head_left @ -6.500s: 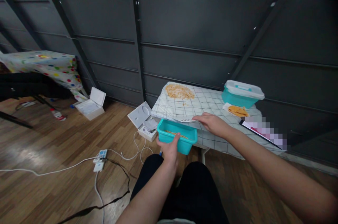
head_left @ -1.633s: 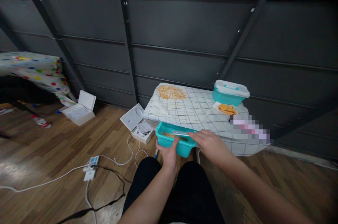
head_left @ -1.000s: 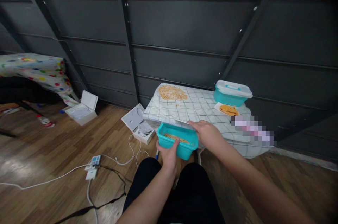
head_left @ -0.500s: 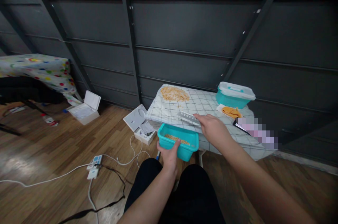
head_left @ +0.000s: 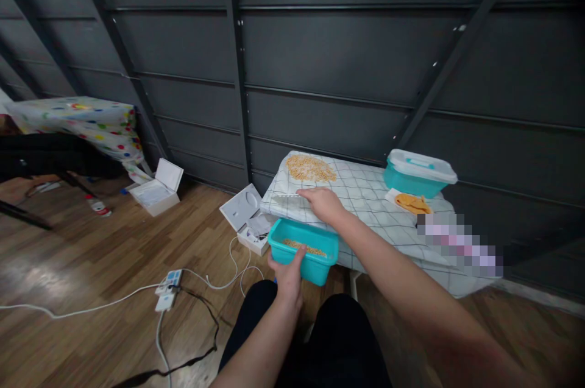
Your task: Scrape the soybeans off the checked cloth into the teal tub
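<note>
My left hand (head_left: 289, 273) is closed on the near wall of a teal plastic bin (head_left: 315, 268), thumb over its rim. Small yellow grains (head_left: 304, 246), perhaps soybeans, lie in the bin, which is just below the front edge of the cloth-covered table (head_left: 361, 202). Over the table's left front part, my right hand (head_left: 323, 204) is closed on a thin pale strip (head_left: 287, 199) that had a row of holes showing earlier and is now seen nearly edge-on. Behind it, a spread heap of the same yellow grains (head_left: 311, 169) lies on the checked cloth.
A lidded teal box (head_left: 418, 173) stands at the table's right back, with a folded orange cloth (head_left: 412, 203) before it. A blurred-out object (head_left: 459, 243) lies at the right. Open white boxes (head_left: 251, 236), a power strip (head_left: 170, 289) and cables are on the floor at left.
My right hand has moved left with the pale strip, now nearer the table's left front corner. My left hand still holds the bin. The camera view has shifted slightly.
</note>
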`<state>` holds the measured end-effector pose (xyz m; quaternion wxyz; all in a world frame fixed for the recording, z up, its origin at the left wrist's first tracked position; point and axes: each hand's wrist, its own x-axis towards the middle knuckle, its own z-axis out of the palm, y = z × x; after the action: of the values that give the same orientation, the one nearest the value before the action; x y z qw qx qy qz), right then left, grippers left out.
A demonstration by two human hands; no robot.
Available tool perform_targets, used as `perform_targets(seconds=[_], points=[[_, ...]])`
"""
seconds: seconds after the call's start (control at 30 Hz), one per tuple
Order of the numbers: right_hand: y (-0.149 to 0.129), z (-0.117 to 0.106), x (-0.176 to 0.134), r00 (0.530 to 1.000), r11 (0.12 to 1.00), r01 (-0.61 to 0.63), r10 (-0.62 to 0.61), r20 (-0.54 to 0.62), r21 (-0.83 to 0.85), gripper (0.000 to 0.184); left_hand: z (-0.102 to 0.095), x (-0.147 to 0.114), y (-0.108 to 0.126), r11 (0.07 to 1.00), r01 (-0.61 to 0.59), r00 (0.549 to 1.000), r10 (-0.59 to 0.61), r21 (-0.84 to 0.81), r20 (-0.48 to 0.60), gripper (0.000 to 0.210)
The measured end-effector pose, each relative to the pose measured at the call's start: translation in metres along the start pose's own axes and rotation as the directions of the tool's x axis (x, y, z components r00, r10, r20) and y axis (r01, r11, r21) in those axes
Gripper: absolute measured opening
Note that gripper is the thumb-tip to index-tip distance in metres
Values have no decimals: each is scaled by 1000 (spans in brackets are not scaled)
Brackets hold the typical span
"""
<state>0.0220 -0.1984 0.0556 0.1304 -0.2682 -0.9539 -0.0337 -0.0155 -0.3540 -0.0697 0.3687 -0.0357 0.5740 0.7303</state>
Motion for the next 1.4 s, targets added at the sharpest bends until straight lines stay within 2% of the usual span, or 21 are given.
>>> perform_targets(seconds=[0.17,0.3,0.43,0.53,0.67,0.77,0.87,0.97,1.07,1.17,1.3,1.4], points=[[4,3,-36,995,993,97,-95,-34,69,44,-2,-5,2,996,-14,999,17,-83,37,105],[-1,-8,-74,981,975,189,-183,-62,112,39,-1,-11,-9,999,21,1000,-20,-44,16,103],[-12,-23,-92,964,960,245,-225,-145,138,36,6,-12,-16,1000,20,999,-20,-14,31,100],[-13,-32,-93,960,973,196,-164,-226,125,37,11,-12,-13,1000,13,999,-12,-10,47,105],[7,-39,-87,951,999,-10,25,-309,49,40,8,-18,-9,1000,27,994,-25,-10,108,98],[36,-41,-75,929,978,-207,202,-309,17,37,3,-24,-9,996,83,989,-82,-8,124,91],[66,-42,-52,903,934,-358,345,-256,-2,36,5,-24,-12,997,83,992,-81,-7,101,94],[86,-43,-23,892,915,-404,388,-232,-23,37,11,-16,-18,999,41,994,-41,1,100,99],[94,-43,7,888,903,-426,404,-220,-60,40,15,-6,-24,1000,8,997,-10,30,81,103],[95,-38,37,912,912,-390,365,-186,-125,40,17,2,-29,997,-41,998,38,68,40,102],[94,-24,76,973,956,-221,203,-113,-192,38,21,6,-31,996,-47,999,45,74,22,101],[92,-11,107,992,977,-93,75,-101,-191,39,25,11,-31,997,-35,999,32,64,34,102]])
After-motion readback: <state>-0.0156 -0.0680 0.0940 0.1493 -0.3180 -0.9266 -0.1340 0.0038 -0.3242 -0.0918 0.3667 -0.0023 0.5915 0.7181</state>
